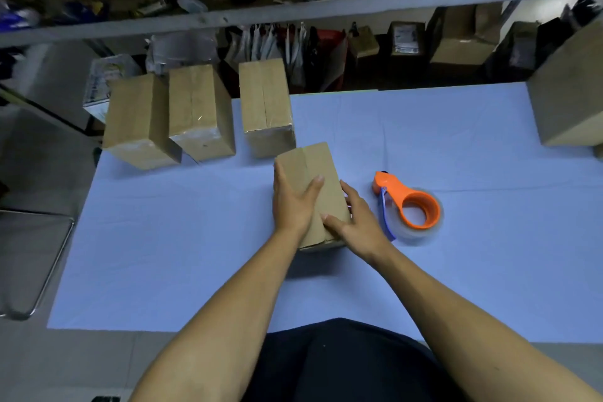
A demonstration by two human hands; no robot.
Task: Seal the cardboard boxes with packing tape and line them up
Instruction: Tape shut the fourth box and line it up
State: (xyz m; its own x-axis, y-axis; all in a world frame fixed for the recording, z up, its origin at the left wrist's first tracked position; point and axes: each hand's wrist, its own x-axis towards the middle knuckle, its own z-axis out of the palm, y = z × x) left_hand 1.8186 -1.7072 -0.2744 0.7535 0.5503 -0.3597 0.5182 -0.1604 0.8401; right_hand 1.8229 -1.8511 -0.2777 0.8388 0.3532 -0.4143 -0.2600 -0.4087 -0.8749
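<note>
Nearest the camera, the person's two forearms reach out over the pale blue surface to a small cardboard box standing in the middle of it. The left hand lies over the box's top and left side, fingers straight along the side and thumb across the top, pressing rather than clenching. The right hand rests against the box's right side and near corner, fingers likewise fairly straight and flat to the cardboard. Neither hand holds the tape. The top flaps of this box meet along a centre seam; whether tape already covers that seam cannot be told from here.

Just beside the box, to its right and not touching it, lies the orange tape dispenser with its roll of clear tape, released on the surface.

Farther back, along the left part of the far edge, stand three more boxes in a rough row: the left box, the middle box and the right box. The middle and right ones show glossy tape over their seams and ends; the left one appears sealed too, though less clearly. The row is loose, with uneven gaps and angles.

So the job looks well advanced: three boxes appear taped and set out, and the fourth is in hand, probably to be joined to the row's right end. A larger carton stands at the far right, its state unclear.
</note>
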